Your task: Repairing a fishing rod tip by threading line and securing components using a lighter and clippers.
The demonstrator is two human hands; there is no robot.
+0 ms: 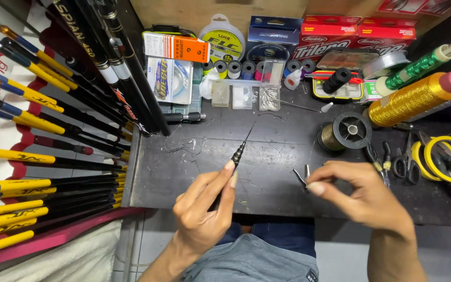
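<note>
— What sits in the containers at the back of the bench point(194, 172)?

— A clear tray point(244, 96) of small compartments, contents too small to tell. Beside it a yellow-rimmed case point(340, 91) with a black spool point(336, 80) lying on top. A row of little thread bobbins point(234, 69) stands behind, in front of boxed line spools point(275, 39).

— And the thing being worked on?

— A thin black rod tip point(237, 155), tapering to a fine point toward the tray, with a ribbed section just above the fingers. It hangs over the middle of the bench.

— The hands?

— The left hand point(204, 214) pinches the rod tip between thumb and fingers. The right hand point(361, 196) pinches a small metal guide point(304, 176) between thumb and forefinger, just above the bench, apart from the rod.

— Nearby?

— A dark wire spool point(348, 130), gold thread cone point(411, 99), scissors point(405, 159).
</note>
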